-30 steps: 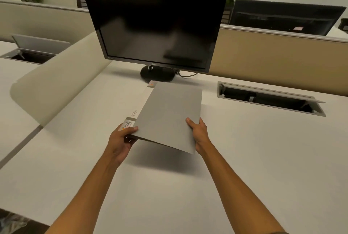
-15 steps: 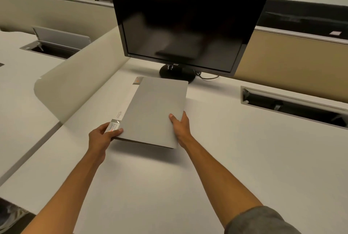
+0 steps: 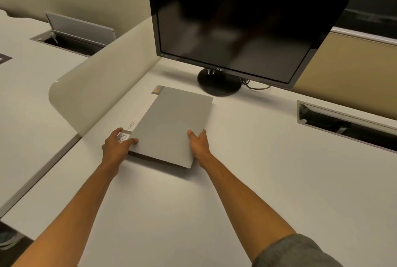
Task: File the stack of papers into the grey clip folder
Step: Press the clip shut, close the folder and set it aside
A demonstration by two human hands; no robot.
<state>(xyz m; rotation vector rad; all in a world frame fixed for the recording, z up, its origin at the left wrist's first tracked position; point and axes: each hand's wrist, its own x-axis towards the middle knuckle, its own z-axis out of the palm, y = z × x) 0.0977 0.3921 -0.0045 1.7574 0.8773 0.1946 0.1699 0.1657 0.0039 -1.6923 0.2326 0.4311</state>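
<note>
The grey clip folder (image 3: 171, 124) lies closed and almost flat on the white desk (image 3: 268, 180), in front of the monitor. Its white spine strip with a printed label (image 3: 126, 133) runs along its left side. My left hand (image 3: 117, 146) grips the folder's near left corner, thumb over the label. The near right edge is held by my right hand (image 3: 198, 144), fingers on top of the cover. A thin dark gap shows under the near edge. No loose papers show; whatever is inside the folder is hidden.
A black monitor (image 3: 247, 25) on a round stand (image 3: 219, 82) is just behind the folder. A curved beige divider (image 3: 103, 90) rises on the left. Open cable trays sit at the right (image 3: 343, 124) and far left (image 3: 71, 38). Beige partitions run along the back.
Both hands have lowered the folder from a tilted, raised position down nearly flat on the desk and slightly away from me. The camera has moved closer and leftward.
</note>
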